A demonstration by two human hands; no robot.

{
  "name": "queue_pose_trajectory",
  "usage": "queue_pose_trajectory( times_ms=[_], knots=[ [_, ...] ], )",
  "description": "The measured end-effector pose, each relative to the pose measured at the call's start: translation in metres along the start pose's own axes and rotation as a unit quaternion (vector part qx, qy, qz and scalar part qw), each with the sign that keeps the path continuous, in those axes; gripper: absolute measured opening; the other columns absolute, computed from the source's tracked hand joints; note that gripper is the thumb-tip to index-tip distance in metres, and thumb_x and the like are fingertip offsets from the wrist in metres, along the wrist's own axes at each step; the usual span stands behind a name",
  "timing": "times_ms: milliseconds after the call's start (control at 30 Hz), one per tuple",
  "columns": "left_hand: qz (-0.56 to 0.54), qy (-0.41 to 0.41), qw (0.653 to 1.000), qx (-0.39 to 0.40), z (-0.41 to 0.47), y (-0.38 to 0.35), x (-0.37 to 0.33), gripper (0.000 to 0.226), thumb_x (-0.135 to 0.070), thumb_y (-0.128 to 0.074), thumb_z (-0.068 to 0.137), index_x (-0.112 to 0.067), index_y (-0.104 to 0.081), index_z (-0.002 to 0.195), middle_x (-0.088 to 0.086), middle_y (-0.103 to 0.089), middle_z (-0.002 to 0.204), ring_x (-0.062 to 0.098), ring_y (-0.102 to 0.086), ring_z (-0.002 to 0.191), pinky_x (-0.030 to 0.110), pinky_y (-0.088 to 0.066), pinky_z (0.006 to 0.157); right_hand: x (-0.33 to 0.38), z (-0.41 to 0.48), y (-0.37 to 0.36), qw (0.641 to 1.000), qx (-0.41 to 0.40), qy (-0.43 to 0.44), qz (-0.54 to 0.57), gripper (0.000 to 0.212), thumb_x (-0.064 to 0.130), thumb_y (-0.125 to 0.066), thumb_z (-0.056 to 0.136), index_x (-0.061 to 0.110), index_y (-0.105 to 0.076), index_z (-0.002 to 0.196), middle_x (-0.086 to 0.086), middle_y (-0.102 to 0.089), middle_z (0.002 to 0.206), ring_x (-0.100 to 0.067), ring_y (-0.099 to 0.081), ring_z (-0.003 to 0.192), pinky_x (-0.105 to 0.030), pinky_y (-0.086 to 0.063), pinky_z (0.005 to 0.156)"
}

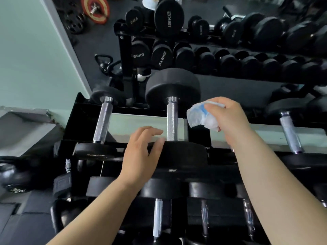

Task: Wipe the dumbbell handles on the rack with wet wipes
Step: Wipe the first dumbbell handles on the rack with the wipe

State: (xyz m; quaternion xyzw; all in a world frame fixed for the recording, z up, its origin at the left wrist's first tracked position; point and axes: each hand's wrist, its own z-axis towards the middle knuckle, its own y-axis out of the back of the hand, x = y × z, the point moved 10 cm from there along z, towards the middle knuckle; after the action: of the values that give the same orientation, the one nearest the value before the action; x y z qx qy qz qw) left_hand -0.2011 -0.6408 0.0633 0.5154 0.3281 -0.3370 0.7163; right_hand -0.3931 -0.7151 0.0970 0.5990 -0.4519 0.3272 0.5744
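Top tier of the rack [70,128], seen from above. Three dumbbells are laid across the tier, front rail to back. The middle dumbbell [177,156] is the largest, and its knurled handle [172,119] is left bare. A crumpled white-and-blue wipe [198,117] is pinched in the curled fingers of the right hand [228,117] and held just right of that handle, apart from it. The left hand [139,156] is spread loosely and nothing is held in it; its thumb is placed at the near head of the middle dumbbell, though contact cannot be judged. Further dumbbells [157,218] are stored on the tier below. A kettlebell [16,177] is seen left of the rack.
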Motion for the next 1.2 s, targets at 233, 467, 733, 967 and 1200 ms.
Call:
queue_pose_trajectory(
  times_ms=[233, 467, 733, 967, 1200],
  knots=[
    [-0.022, 0.045, 0.995, -0.084, 0.001, -0.014, 0.004, 0.017, -0.026, -0.052, 0.078, -0.040, -0.047, 0.069, -0.020, -0.052, 0.077, -0.013, -0.049, 0.081, -0.001, -0.034, 0.072, -0.023, 0.039, -0.017, 0.998, 0.014, 0.057, 0.011, 0.013, 0.009, -0.052, 0.085, 0.015, -0.063, 0.080, 0.012, -0.053, 0.068, 0.004, -0.050, 0.055, -0.002, -0.034, 0.044],
    [-0.031, 0.032, 0.995, -0.085, 0.002, -0.013, 0.009, 0.009, -0.035, -0.047, 0.076, -0.035, -0.047, 0.066, -0.022, -0.057, 0.077, -0.004, -0.050, 0.073, 0.003, -0.036, 0.069, -0.007, 0.061, -0.070, 0.957, 0.014, 0.254, -0.143, 0.016, 0.001, -0.056, 0.082, 0.002, -0.069, 0.092, -0.010, -0.059, 0.099, -0.008, -0.047, 0.078, -0.009, -0.035, 0.059],
    [-0.023, -0.004, 0.997, -0.072, 0.003, -0.013, 0.007, 0.011, -0.027, -0.047, 0.079, -0.024, -0.052, 0.069, -0.018, -0.053, 0.071, -0.002, -0.050, 0.074, 0.003, -0.038, 0.070, -0.026, 0.063, -0.100, 0.949, 0.143, 0.231, -0.158, 0.023, 0.010, -0.057, 0.087, 0.006, -0.067, 0.107, -0.005, -0.046, 0.118, -0.014, -0.042, 0.106, -0.007, -0.033, 0.081],
    [-0.013, -0.028, 0.998, -0.063, 0.004, -0.016, 0.006, 0.008, -0.024, -0.047, 0.080, -0.028, -0.049, 0.073, -0.022, -0.051, 0.074, -0.004, -0.049, 0.074, 0.004, -0.038, 0.071, -0.041, 0.068, -0.099, 0.967, 0.175, 0.138, -0.124, 0.023, 0.015, -0.053, 0.090, 0.017, -0.066, 0.109, 0.014, -0.038, 0.104, 0.003, -0.041, 0.090, -0.001, -0.031, 0.078],
    [-0.017, -0.025, 0.998, -0.056, 0.003, -0.017, 0.007, 0.006, -0.025, -0.047, 0.080, -0.026, -0.050, 0.075, -0.008, -0.054, 0.079, -0.003, -0.048, 0.074, 0.005, -0.038, 0.071, -0.046, 0.065, -0.093, 0.977, 0.163, 0.117, -0.069, 0.022, 0.011, -0.054, 0.088, 0.015, -0.067, 0.105, 0.017, -0.048, 0.083, 0.000, -0.046, 0.071, -0.001, -0.038, 0.065]
  ],
)
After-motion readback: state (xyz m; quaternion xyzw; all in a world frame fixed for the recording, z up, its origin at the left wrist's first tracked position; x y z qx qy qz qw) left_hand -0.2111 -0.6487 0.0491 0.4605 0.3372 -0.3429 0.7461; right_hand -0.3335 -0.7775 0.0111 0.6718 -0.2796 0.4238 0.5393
